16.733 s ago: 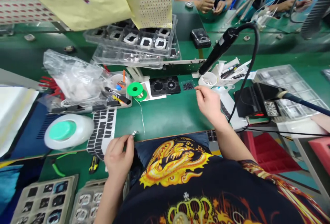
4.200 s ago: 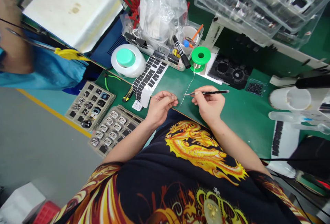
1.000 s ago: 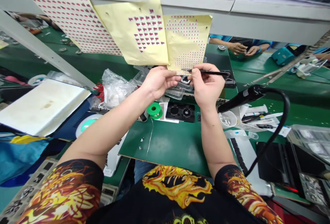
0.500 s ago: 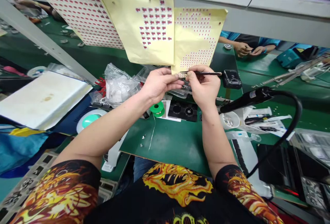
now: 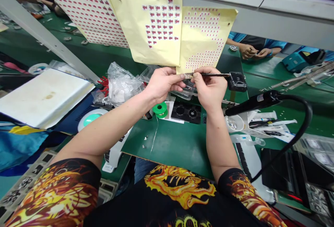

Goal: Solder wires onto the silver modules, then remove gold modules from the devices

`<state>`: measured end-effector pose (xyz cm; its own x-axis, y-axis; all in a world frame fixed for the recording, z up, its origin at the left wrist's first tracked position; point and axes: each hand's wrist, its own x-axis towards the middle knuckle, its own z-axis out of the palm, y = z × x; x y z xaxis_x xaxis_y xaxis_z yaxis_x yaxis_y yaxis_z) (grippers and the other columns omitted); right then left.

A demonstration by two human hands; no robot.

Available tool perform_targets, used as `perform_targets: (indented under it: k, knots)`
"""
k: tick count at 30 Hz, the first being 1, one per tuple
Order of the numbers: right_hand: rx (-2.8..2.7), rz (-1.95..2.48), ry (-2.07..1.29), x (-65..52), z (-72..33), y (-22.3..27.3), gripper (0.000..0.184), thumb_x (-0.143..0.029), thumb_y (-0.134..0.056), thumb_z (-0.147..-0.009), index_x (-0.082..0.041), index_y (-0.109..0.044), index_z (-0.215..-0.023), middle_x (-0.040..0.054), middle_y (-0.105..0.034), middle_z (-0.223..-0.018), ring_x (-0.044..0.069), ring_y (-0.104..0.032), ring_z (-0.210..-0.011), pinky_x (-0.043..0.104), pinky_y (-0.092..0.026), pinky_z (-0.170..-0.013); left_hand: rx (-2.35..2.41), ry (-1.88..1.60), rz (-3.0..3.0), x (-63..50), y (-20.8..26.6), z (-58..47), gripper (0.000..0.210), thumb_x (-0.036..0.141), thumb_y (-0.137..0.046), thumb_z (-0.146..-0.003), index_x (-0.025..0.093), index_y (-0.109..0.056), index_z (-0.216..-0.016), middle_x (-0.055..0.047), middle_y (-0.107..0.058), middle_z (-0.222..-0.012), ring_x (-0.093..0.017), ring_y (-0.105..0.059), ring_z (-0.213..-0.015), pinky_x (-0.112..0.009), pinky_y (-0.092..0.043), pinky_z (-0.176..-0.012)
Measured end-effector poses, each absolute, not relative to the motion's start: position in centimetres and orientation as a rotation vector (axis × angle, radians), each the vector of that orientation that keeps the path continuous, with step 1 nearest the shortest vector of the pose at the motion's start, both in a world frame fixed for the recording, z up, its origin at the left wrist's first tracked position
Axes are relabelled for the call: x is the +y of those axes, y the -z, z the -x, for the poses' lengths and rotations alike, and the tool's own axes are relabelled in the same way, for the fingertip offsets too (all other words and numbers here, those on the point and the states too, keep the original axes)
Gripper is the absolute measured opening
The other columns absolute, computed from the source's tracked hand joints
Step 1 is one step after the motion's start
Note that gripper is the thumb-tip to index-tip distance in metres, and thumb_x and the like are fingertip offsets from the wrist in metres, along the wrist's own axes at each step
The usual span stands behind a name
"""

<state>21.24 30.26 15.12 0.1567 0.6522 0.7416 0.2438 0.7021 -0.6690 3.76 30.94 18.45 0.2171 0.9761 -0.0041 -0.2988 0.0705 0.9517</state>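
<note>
My left hand (image 5: 163, 85) is closed on the lower edge of a yellow sticker sheet (image 5: 202, 47) printed with rows of small red marks. The sheet hangs from the shelf front, and its bottom end curls up between my thumb and fingers. In my right hand (image 5: 212, 89) is a pair of dark, slim tweezers (image 5: 217, 75), held nearly level with the tips pointing left at the curled end. Fingers partly hide the tips, so I cannot tell whether they grip a sticker.
Two more sticker sheets (image 5: 156, 28) hang to the left. Below my hands are a green solder spool (image 5: 160, 108) and a black fixture (image 5: 185, 112). A black-handled tool (image 5: 255, 102) on a thick cable stands right, by a white cup (image 5: 236, 124). Across the bench, another person's hands (image 5: 254, 51) work.
The view has shifted slightly, moving the sheets and both hands a little right in the picture. The tweezers lie flatter along the sheet's lower end; both grips stay the same.
</note>
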Motion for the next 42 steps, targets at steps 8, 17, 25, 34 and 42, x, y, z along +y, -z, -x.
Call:
perform_targets:
  k: [8, 17, 25, 34, 42]
  knots:
    - [-1.374, 0.795, -0.393, 30.2, -20.9, -15.4, 0.016, -0.041, -0.08, -0.101, -0.026, -0.076, -0.098, -0.0026, -0.076, -0.087, 0.016, -0.076, -0.069, 0.03, -0.064, -0.06, 0.845, -1.154, -1.079, 30.9, -18.4, -3.7, 0.009, 0.009, -0.084, -0.09, 0.008, -0.079, -0.097, -0.004, -0.075, -0.076, -0.009, -0.07, -0.061, -0.018, -0.06, -0.054]
    - [-1.378, 0.821, -0.371, 30.0, -20.7, -15.5, 0.014, -0.039, -0.079, -0.101, -0.026, -0.076, -0.097, -0.0028, -0.076, -0.085, 0.015, -0.075, -0.068, 0.03, -0.064, -0.062, 0.873, -1.161, -1.079, 30.9, -18.5, -3.7, 0.009, 0.008, -0.084, -0.09, 0.008, -0.078, -0.096, -0.004, -0.076, -0.079, -0.01, -0.071, -0.061, -0.019, -0.059, -0.052]
    - [-1.365, 0.806, -0.361, 30.0, -20.7, -15.6, 0.006, -0.03, -0.078, -0.1, -0.025, -0.076, -0.097, -0.0029, -0.077, -0.087, 0.014, -0.077, -0.069, 0.029, -0.064, -0.061, 0.88, -1.161, -1.079, 30.9, -18.6, -3.8, 0.005, 0.007, -0.081, -0.092, 0.008, -0.078, -0.096, -0.004, -0.076, -0.081, -0.01, -0.072, -0.061, -0.019, -0.059, -0.052]
    - [-1.393, 0.863, -0.285, 30.1, -20.7, -15.1, 0.018, -0.044, -0.074, -0.104, -0.026, -0.075, -0.1, -0.0017, -0.077, -0.09, 0.015, -0.076, -0.071, 0.031, -0.065, -0.063, 0.91, -1.148, -1.096, 30.8, -18.5, -3.8, 0.009, 0.013, -0.085, -0.09, 0.01, -0.077, -0.094, -0.005, -0.077, -0.081, -0.01, -0.071, -0.062, -0.019, -0.058, -0.054]
    - [-1.374, 0.855, -0.241, 27.8, -20.5, -16.9, 0.029, -0.053, -0.074, -0.105, -0.025, -0.075, -0.1, -0.0005, -0.073, -0.089, 0.014, -0.076, -0.073, 0.03, -0.065, -0.067, 1.046, -1.3, -1.141, 28.7, -18.9, -1.8, 0.023, 0.006, -0.075, -0.092, 0.013, -0.075, -0.114, -0.003, -0.079, -0.101, -0.01, -0.072, -0.066, -0.022, -0.057, -0.058]
